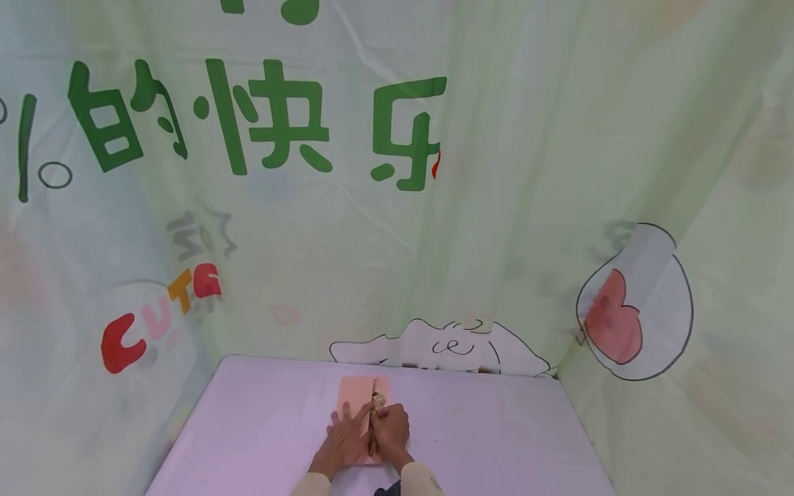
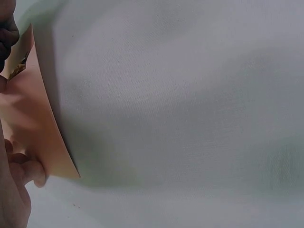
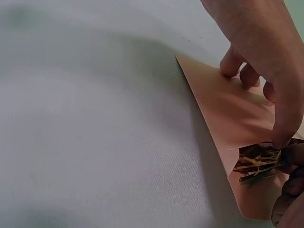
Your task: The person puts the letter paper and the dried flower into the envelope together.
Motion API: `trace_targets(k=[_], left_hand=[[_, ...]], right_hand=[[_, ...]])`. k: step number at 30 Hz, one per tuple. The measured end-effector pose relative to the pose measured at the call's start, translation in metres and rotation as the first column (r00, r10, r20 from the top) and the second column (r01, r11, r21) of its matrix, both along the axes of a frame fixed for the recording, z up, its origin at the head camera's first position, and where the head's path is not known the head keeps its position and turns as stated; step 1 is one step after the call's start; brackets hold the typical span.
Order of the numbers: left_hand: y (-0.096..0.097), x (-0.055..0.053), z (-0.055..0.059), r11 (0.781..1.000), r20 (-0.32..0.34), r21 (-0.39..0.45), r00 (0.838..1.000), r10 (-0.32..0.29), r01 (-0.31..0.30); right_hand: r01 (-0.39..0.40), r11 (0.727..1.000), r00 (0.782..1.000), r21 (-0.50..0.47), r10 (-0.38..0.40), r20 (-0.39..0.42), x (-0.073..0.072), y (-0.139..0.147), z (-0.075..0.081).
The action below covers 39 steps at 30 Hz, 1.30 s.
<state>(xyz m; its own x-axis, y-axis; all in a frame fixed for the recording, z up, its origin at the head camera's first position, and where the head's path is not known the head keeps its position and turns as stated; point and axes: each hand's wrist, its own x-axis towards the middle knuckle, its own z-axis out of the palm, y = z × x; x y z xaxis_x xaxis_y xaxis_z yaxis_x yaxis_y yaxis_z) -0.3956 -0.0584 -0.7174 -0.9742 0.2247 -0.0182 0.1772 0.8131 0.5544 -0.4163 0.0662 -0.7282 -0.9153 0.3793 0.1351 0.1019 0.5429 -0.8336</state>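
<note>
A pink paper folder (image 1: 353,390) lies on the table, with an opening running along it. In this opening sits a small bunch of dried flowers (image 1: 379,400), pale blossoms toward the far end. Its brown stems (image 3: 256,166) show at the opening in the right wrist view. My left hand (image 1: 344,437) rests on the folder with fingers spread, the index fingertip right at the bunch. My right hand (image 1: 392,428) has curled fingers and pinches the bunch at its stems; those fingers partly hide it.
The pale purple table (image 1: 496,427) extends to both sides of the folder. Printed fabric curtains (image 1: 298,275) with green characters and cartoon drawings surround the table at the back and sides.
</note>
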Motion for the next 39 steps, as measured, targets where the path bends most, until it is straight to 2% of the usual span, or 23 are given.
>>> trace_targets(k=[5,8,10,11,14,21,23,26,28,31,35,39], left_hand=[[-0.001,-0.002,0.001,1.0,0.021,0.0,1.0,0.007,-0.007],[-0.002,-0.003,0.001,1.0,0.024,-0.005,1.0,0.009,-0.009],[-0.002,-0.003,0.001,1.0,0.022,-0.011,1.0,0.009,-0.008],[-0.002,-0.003,0.001,1.0,0.018,-0.013,1.0,0.008,-0.008],[-0.003,-0.002,0.001,1.0,-0.006,-0.007,1.0,0.003,-0.003],[-0.004,-0.001,-0.007,0.999,-0.043,-0.035,0.999,-0.018,0.017],[-0.004,-0.002,-0.008,0.999,-0.049,-0.039,0.999,-0.024,0.022],[-0.004,-0.004,-0.008,0.998,-0.054,-0.051,0.998,-0.028,0.025],[-0.004,-0.005,-0.007,0.998,-0.059,-0.049,0.998,-0.029,0.026],[-0.005,-0.006,-0.005,0.999,-0.059,-0.042,0.998,-0.026,0.024],[-0.006,-0.004,-0.002,0.999,-0.049,-0.034,0.998,-0.029,0.028],[-0.006,-0.003,0.001,0.999,-0.039,-0.032,0.998,-0.04,0.039]], right_hand=[[-0.058,0.998,0.998,-0.029,0.056,-0.042,-0.005,0.003,-0.009],[-0.095,0.995,0.993,-0.013,0.094,-0.074,-0.01,0.004,-0.023],[-0.122,0.993,0.988,0.001,0.121,-0.091,-0.011,0.005,-0.025],[-0.134,0.991,0.987,0.01,0.134,-0.084,-0.014,0.005,-0.031],[-0.157,0.987,0.985,0.009,0.158,-0.065,-0.015,0.005,-0.032],[-0.178,0.984,0.983,-0.023,0.176,-0.059,-0.012,0.006,-0.026],[-0.187,0.982,0.982,-0.021,0.185,-0.047,-0.016,0.007,-0.032],[-0.173,0.984,0.984,-0.033,0.174,0.022,-0.025,0.008,-0.043],[-0.171,0.985,0.985,-0.022,0.172,0.026,-0.029,0.008,-0.046],[-0.18,0.984,0.984,-0.01,0.18,0.002,-0.029,0.008,-0.042],[-0.219,0.975,0.975,-0.026,0.218,-0.049,-0.017,0.006,-0.02],[-0.246,0.967,0.969,-0.057,0.244,-0.047,-0.01,0.004,-0.005]])
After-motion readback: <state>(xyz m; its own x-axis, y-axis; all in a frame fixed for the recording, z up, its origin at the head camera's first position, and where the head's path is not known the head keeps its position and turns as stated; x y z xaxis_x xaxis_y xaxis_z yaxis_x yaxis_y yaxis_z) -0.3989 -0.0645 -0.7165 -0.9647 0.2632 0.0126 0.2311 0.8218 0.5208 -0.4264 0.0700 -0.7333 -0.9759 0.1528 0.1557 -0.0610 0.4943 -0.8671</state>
